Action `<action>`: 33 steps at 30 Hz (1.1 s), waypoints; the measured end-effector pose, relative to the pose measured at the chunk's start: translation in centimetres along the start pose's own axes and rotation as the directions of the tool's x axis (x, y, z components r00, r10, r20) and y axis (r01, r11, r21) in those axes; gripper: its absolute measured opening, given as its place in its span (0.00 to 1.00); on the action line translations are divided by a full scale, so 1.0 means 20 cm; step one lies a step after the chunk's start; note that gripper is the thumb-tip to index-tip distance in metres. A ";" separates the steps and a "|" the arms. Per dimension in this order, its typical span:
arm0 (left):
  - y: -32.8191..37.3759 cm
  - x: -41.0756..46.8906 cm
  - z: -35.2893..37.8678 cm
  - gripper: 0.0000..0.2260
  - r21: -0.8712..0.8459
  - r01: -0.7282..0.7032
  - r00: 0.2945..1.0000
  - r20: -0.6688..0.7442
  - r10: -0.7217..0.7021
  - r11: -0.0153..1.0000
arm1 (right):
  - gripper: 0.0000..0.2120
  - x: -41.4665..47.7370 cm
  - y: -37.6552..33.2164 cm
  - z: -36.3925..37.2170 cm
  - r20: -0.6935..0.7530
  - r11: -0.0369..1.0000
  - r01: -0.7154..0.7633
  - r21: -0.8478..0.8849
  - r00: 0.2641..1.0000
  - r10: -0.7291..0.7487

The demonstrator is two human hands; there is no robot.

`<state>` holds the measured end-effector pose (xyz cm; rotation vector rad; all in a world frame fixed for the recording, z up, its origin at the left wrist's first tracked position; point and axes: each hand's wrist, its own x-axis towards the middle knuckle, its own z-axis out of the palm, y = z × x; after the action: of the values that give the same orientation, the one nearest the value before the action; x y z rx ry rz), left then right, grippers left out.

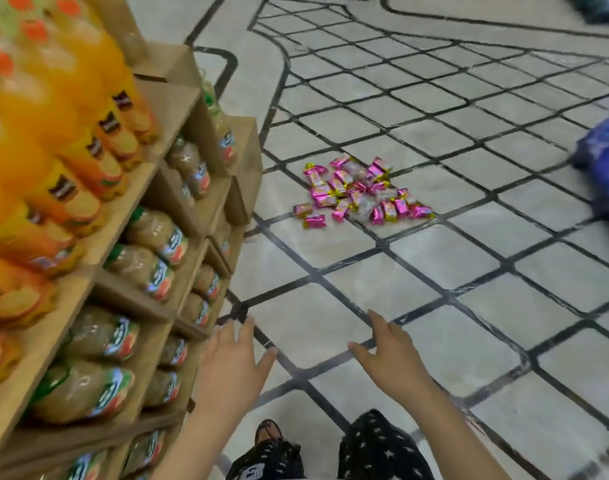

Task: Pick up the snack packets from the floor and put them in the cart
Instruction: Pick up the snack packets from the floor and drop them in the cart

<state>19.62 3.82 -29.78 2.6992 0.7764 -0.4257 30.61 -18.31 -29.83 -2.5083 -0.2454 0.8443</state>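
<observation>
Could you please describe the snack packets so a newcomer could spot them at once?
Start at the cardboard shelf of juice bottles on the left. On the pale floor just right of it lies a heap of snack packets. Their shiny pink-and-gold wrappers are unlike anything nearby.

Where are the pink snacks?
In the head view, the pink snack packets lie clustered on the tiled floor, right of the shelf, beyond the left hand and right hand.

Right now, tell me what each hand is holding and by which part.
Nothing is held. The left hand and the right hand are both open and empty. The packets lie on the floor ahead, untouched.
</observation>
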 end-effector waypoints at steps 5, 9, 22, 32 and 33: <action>0.21 0.36 -0.08 0.32 0.058 -0.057 0.998 -0.002 0.057 0.997 | 0.33 0.24 0.04 -0.19 -0.097 0.996 -0.084 -0.042 0.992 0.080; 0.46 0.67 -0.08 0.33 0.082 -0.085 0.996 0.037 0.082 0.993 | 0.33 0.52 0.15 -0.36 -0.089 0.991 -0.122 -0.057 0.989 0.117; 1.53 1.49 -0.23 0.32 0.055 -0.202 0.978 0.064 0.198 0.978 | 0.34 1.38 0.56 -1.25 -0.068 0.971 -0.198 -0.136 0.979 0.190; 1.82 2.18 -0.17 0.34 0.123 -0.198 0.969 0.171 0.176 0.972 | 0.34 2.05 0.65 -1.49 -0.014 0.947 -0.320 -0.029 0.947 0.320; 1.85 2.28 -0.16 0.34 0.118 -0.197 0.969 0.176 0.175 0.973 | 0.34 2.13 0.66 -1.52 -0.014 0.944 -0.328 -0.033 0.945 0.328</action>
<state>77.69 -3.87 -35.81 2.7836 0.4578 -0.6662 83.22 -28.14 -37.42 -2.6261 0.1699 0.9619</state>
